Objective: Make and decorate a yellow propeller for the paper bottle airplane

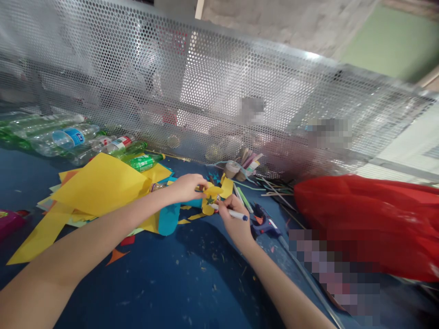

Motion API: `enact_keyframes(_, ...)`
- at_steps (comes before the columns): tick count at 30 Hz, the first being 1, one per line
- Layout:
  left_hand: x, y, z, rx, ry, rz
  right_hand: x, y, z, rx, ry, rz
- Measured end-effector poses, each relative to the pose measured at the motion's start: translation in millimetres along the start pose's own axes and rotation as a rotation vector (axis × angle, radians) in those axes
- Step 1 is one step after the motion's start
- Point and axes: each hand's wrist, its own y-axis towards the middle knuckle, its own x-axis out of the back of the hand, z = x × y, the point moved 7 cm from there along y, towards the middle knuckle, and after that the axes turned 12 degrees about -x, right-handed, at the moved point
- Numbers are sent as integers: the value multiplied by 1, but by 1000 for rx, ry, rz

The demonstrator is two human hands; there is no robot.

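My left hand [190, 187] is closed on the top edge of a small yellow paper cutout [207, 210], which bears a dark green star [210, 200]. In my right hand [236, 225] is a white marker [236, 214] with a dark blue end. It slants with its tip at or very close to the paper beside the star; I cannot tell whether they touch. A rounded strip of blue paper [168, 220] lies below my left wrist. Yellow paper scraps [197, 216] are scattered just under the cutout.
Yellow sheets [103, 187] are piled at left, in front of plastic bottles [72, 137]. A dark blue glue gun [265, 224] lies right of my right hand, near a red plastic bag [363, 219]. Cups [232, 170] with sticks stand before a perforated metal panel [212, 87].
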Motion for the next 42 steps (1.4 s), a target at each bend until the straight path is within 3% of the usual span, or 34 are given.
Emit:
enact_keyframes(26,-1,0,1,6,1,4,0,0,2,24,-6,-4)
enact_keyframes(35,2,0,-1,8,-9,4,12,1,6,-39,129,-102)
enact_keyframes(42,-1,-1,1,-2,-2,2,9,3,4,-58,191,-40)
